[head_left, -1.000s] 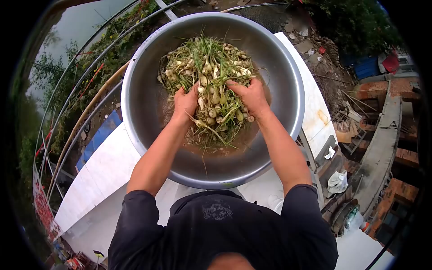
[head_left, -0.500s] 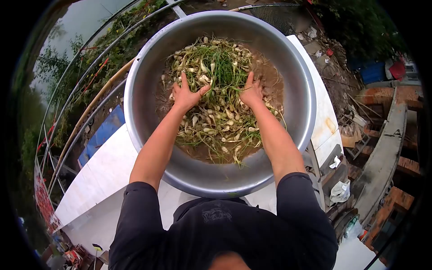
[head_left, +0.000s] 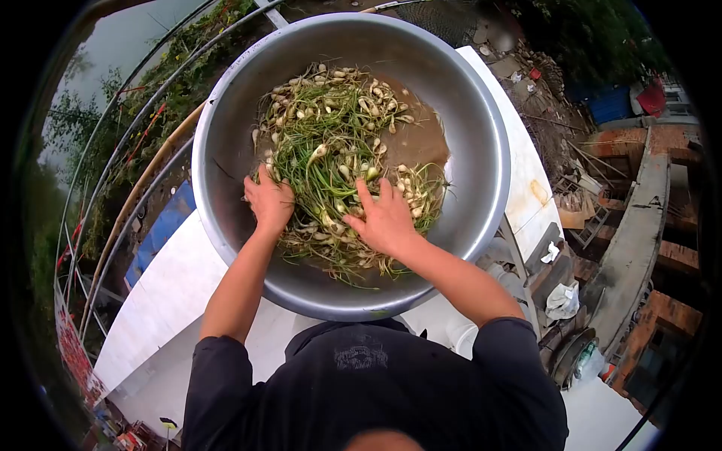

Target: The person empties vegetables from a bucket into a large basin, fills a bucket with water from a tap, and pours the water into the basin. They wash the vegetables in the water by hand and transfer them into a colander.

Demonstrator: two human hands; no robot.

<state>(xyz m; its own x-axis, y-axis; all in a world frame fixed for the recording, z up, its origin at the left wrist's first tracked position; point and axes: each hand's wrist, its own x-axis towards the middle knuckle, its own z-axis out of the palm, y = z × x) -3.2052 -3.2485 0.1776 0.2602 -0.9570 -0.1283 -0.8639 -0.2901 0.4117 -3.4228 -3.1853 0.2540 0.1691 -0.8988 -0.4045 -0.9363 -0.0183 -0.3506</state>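
Note:
A large metal basin (head_left: 471, 150) holds muddy water (head_left: 417, 139) and a heap of small white bulbs with green stalks, like wild onions (head_left: 320, 177). At the left edge of the heap, my left hand (head_left: 269, 201) is open, its fingertips dipping among the stalks. My right hand (head_left: 385, 219) lies on the lower right part of the heap with fingers spread, touching the bulbs. Neither hand grips anything that I can see. Some fingertips are partly hidden by the plants.
The basin stands over a white surface (head_left: 162, 293). Curved pipes (head_left: 150, 169) and plants lie to the left, with a blue panel (head_left: 162, 225). On the right are a crumpled white bag (head_left: 562, 301), brickwork and a concrete ledge (head_left: 635, 225). A white bucket (head_left: 462, 338) sits below the basin.
Both hands have come nearer to my body and shifted left. The bulb heap has spread leftward, baring brown water at the upper right. The basin appears slightly farther left in view.

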